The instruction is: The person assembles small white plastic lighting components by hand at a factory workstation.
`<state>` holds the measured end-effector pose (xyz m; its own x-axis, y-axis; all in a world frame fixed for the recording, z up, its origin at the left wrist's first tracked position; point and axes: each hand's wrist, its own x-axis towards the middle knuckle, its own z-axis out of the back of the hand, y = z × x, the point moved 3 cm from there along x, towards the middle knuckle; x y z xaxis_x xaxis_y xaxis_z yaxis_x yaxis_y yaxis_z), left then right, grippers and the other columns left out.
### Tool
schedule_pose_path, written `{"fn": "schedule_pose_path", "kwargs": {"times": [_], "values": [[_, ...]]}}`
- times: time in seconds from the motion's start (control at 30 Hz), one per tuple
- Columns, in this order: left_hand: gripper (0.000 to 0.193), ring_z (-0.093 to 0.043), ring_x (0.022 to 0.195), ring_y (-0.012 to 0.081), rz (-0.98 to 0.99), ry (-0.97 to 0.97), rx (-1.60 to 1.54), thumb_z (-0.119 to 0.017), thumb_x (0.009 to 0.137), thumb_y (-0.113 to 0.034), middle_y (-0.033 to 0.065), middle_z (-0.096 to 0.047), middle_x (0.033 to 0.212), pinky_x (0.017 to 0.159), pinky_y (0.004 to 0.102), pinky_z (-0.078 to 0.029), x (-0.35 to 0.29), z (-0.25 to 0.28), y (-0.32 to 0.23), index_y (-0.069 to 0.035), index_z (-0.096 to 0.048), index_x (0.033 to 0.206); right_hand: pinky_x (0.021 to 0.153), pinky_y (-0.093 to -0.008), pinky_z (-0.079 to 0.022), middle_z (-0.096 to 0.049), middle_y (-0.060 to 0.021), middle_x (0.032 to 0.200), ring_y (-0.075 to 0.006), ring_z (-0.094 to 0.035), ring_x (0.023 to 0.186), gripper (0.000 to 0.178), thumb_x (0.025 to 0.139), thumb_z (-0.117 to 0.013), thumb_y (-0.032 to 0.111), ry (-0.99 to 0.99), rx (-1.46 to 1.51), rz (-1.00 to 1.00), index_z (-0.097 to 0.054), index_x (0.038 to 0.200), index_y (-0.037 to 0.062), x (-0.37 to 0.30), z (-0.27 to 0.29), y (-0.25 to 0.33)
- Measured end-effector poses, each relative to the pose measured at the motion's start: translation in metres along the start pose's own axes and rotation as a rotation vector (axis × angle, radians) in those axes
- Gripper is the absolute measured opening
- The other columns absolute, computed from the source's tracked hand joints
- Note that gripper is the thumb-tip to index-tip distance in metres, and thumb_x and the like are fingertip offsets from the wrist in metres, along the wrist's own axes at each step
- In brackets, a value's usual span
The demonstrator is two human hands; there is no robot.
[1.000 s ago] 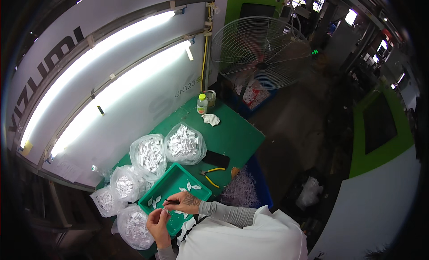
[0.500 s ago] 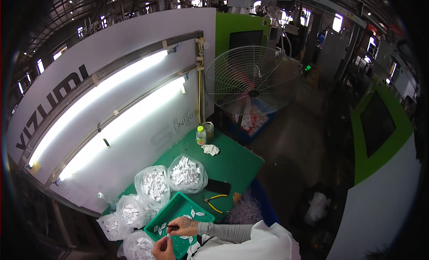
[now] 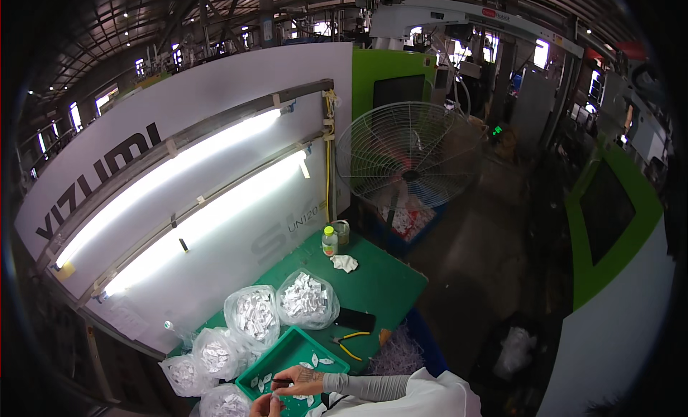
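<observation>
Both hands meet over the near part of a green tray point(image 3: 292, 351) that holds several small white plastic pieces point(image 3: 326, 361). My right hand point(image 3: 304, 381), below a grey sleeve, is closed around a thin dark tool point(image 3: 281, 380) whose exact kind I cannot make out. My left hand point(image 3: 265, 407) is at the lower edge, its fingertips pinched on a small white piece point(image 3: 274, 396). The tool's tip lies close to that piece; whether they touch is too small to tell.
Clear bags of white pieces point(image 3: 307, 296) crowd the tray's left and far sides. Yellow-handled pliers point(image 3: 351, 347) and a black phone-like slab point(image 3: 355, 319) lie right of it. Farther back are a bottle point(image 3: 330, 242), a white cloth point(image 3: 345, 263) and a large caged fan point(image 3: 410, 155).
The view has tilted up, so the table and hands appear lower in the picture. Both hands remain together over the tray, still holding the dark tool and the white piece.
</observation>
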<state>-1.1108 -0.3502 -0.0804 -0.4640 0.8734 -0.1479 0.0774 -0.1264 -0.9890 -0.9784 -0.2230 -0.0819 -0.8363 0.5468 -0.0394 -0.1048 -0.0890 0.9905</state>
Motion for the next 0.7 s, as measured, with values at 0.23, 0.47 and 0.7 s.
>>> {"fn": "schedule_pose_path", "kwargs": {"times": [0.23, 0.47, 0.7], "values": [[0.026, -0.063, 0.084, 0.0127, -0.024, 0.016, -0.012, -0.069, 0.092, -0.013, 0.0072, -0.069, 0.098, 0.074, 0.0268, -0.052, 0.000, 0.003, 0.007, 0.004, -0.065, 0.111, 0.083, -0.0264, -0.052, -0.069, -0.0082, 0.101, -0.0103, -0.063, 0.091, 0.042, 0.094, -0.066, 0.034, 0.058, 0.016, 0.038, -0.063, 0.111, -0.0040, 0.002, -0.001, 0.003], [0.029, -0.058, 0.080, 0.0086, -0.049, 0.020, -0.010, -0.069, 0.093, -0.015, 0.0028, -0.066, 0.092, 0.071, 0.0235, -0.047, -0.001, -0.001, 0.001, 0.003, -0.065, 0.115, 0.083, -0.0269, -0.052, -0.070, -0.0090, 0.099, -0.0107, -0.062, 0.091, 0.045, 0.094, -0.065, 0.038, 0.018, 0.008, 0.014, -0.063, 0.110, -0.0045, 0.001, 0.000, -0.001], [0.030, -0.056, 0.077, 0.0086, 0.030, 0.024, -0.028, -0.071, 0.092, -0.016, 0.0025, -0.064, 0.087, 0.068, 0.0236, -0.046, -0.003, -0.005, -0.015, 0.002, -0.065, 0.115, 0.073, -0.0284, -0.049, -0.065, -0.0058, 0.087, -0.0097, -0.056, 0.080, 0.046, 0.095, -0.061, 0.043, 0.007, 0.030, 0.061, -0.064, 0.105, -0.0018, -0.001, 0.000, 0.000]]}}
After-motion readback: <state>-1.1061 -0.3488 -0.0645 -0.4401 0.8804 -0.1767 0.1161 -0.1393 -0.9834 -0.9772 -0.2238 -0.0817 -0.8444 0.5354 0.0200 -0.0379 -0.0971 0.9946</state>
